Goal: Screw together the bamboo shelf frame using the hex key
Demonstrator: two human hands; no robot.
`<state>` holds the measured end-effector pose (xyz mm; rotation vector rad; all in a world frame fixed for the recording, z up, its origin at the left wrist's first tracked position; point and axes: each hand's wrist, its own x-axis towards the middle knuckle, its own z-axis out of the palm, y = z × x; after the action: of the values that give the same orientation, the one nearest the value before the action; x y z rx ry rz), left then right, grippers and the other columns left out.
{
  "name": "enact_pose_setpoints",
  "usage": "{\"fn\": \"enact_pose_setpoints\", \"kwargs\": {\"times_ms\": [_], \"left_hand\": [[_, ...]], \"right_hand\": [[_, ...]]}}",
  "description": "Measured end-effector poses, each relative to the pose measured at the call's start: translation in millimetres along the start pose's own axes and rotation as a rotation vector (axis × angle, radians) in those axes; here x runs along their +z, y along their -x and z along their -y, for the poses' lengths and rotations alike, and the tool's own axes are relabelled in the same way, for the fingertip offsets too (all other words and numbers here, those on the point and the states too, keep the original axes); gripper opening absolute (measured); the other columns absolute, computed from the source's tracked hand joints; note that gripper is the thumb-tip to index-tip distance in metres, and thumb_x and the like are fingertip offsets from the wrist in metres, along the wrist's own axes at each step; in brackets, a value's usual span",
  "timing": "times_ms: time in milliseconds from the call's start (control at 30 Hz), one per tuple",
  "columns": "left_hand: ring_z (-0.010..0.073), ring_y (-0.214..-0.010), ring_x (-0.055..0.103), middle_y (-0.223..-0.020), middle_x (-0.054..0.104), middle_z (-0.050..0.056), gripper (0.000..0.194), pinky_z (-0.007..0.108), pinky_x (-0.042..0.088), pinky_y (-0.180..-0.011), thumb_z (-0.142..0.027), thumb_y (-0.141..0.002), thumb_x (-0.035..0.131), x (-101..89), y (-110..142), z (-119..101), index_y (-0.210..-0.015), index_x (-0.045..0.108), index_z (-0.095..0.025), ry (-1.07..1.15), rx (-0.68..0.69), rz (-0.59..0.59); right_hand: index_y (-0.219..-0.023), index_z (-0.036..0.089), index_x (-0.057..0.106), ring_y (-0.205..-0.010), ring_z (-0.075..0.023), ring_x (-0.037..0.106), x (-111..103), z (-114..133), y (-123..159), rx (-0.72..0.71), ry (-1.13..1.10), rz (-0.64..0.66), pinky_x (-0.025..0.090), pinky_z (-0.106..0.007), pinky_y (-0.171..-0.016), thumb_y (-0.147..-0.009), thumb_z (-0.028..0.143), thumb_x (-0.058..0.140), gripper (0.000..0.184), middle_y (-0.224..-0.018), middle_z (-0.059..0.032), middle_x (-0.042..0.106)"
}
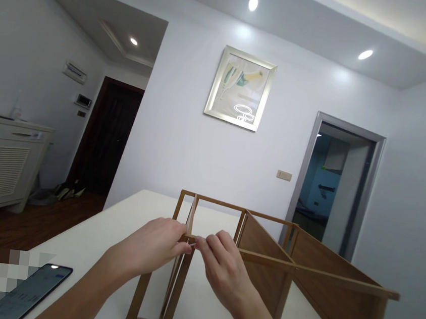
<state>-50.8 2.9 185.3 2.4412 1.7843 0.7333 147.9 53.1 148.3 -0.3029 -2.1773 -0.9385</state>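
Right hand: fingers pinched narrow on a small pale piece; type cannot be told. Left hand: fingers closed about the wooden frame, thumb lower. Forearms converge from below. Frame lies on tabletop, long axis left to right, boards toward right. Phone beside left forearm.

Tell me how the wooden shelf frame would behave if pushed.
The wooden shelf frame likely moves stiffly, panels bracing its rails. Open gaps suggest modest weight for its size. Broad footing on the table makes tipping unlikely.
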Motion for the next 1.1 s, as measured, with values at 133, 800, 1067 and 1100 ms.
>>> {"fn": "enact_pose_setpoints", "kwargs": {"times_ms": [133, 800, 1067, 1100], "left_hand": [[0.0234, -0.075, 0.066, -0.08, 0.073, 0.005, 0.026, 0.03, 0.036, -0.063, -0.039, -0.089, 0.051, -0.1, 0, 0, -0.073, 0.062, -0.022, 0.016, -0.007, 0.009], [0.0225, -0.081, 0.066, -0.086, 0.073, 0.005, 0.022, 0.03, 0.04, -0.069, -0.041, -0.085, 0.058, 2.8, -1, 1, -0.085, 0.07, -0.022, -0.017, -0.032, -0.076], [0.0207, -0.077, 0.066, -0.082, 0.073, 0.002, 0.022, 0.03, 0.038, -0.069, -0.041, -0.087, 0.058, 5.1, -4, 3, -0.08, 0.07, -0.024, -0.052, -0.024, -0.058], [0.0206, -0.076, 0.066, -0.081, 0.073, 0.002, 0.023, 0.03, 0.038, -0.069, -0.041, -0.088, 0.058, 5.5, -4, 4, -0.079, 0.069, -0.024, -0.063, -0.021, -0.058]], "right_hand": [[-0.103, 0.016, 0.06, -0.072, -0.0201, 0.045, 3, 3, 4, 0.011, 0.026, 0.001, 0.041, -0.037, -0.061, -0.098, 0.006, 0.046, 0.018, -0.082, -0.0073, 0.058], [-0.118, 0.013, 0.057, -0.078, -0.0209, 0.053, 16, 15, 12, 0.138, -0.011, -0.19, 0.045, -0.037, -0.067, -0.093, 0.006, 0.057, 0.026, -0.093, -0.0095, 0.066], [-0.118, 0.01, 0.055, -0.084, -0.0221, 0.055, 25, 16, 17, 0.139, -0.01, -0.304, 0.048, -0.038, -0.069, -0.092, 0.005, 0.059, 0.027, -0.095, -0.012, 0.066], [-0.117, 0.011, 0.055, -0.082, -0.0215, 0.055, 25, 16, 17, 0.14, -0.01, -0.3, 0.048, -0.037, -0.067, -0.092, 0.005, 0.058, 0.026, -0.092, -0.0111, 0.066]]}}
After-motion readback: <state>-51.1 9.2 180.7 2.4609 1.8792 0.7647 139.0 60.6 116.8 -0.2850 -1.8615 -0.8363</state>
